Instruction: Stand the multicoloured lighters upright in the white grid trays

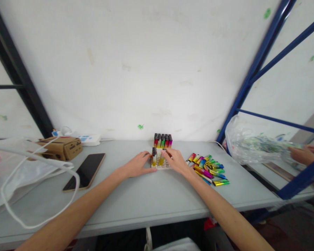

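Observation:
A small white tray (161,166) sits mid-table with a few colourful lighters (154,157) standing upright in it. My left hand (138,163) rests against the tray's left side, its fingers curled on the tray edge. My right hand (174,159) is at the tray's right, fingers pinched on a yellow lighter (162,158) that stands in the tray. Right of that hand lies a loose pile of several rainbow-coloured lighters (208,168). A full block of upright lighters (162,140) stands behind the tray near the wall.
A phone (85,170) lies face up at the left, beside a cardboard box (61,147), a power strip (85,139) and a white bag with cord handles (21,170). At the right, another person's hands (303,153) hold a clear plastic bag (251,143) behind blue frame bars (298,179).

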Tool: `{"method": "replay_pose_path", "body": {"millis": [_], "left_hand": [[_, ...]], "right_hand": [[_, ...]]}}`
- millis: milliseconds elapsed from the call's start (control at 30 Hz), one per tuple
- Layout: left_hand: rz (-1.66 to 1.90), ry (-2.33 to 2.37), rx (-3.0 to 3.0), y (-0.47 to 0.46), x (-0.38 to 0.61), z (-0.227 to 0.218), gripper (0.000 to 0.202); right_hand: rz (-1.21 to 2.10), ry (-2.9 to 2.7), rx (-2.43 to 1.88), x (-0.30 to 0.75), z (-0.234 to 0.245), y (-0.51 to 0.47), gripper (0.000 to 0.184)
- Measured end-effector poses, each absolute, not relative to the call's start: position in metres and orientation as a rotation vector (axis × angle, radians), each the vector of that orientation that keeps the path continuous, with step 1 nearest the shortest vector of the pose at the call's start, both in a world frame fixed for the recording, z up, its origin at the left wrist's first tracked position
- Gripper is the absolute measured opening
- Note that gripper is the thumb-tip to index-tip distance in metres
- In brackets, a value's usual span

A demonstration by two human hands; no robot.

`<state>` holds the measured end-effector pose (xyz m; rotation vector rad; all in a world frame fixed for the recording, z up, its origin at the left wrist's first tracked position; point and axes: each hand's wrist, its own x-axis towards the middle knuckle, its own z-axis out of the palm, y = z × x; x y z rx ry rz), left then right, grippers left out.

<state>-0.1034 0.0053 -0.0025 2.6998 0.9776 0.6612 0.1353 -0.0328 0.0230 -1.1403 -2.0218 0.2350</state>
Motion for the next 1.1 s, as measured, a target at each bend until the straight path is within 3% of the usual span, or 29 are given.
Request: {"method": "replay_pose_path", "body": {"millis": [167,400,600,833,967,1100], "left_hand": [[0.687,0.948,2.700,0.005,-0.103,-0.002,0.058],[0.681,0.956,2.696,0.007,-0.103,-0.004,0.060],[0.684,0.924,2.699,0.005,-0.103,-0.003,0.057],[0.665,0.964,2.689,0.005,-0.103,0.000,0.058],[0.614,0.993,2.693,0.004,-0.103,0.002,0.065],[0.589,1.010,2.695,0.003,-0.103,0.004,0.067]], "right_hand": [[0.323,-2.171,-1.052,0.131,0.023,-0.036,0.047],[0.151,-2.264,-1.073,0.127,0.019,-0.034,0.039],[0.211,-2.388,-1.120,0.124,0.017,-0.039,0.028],[0.179,-2.398,-1.196,0.129,0.026,-0.042,0.047],[-0.003,-2.211,-1.521,0.155,0.031,-0.030,0.050],[-0.111,-1.969,-1.961,0.197,0.034,-0.015,0.036]]}}
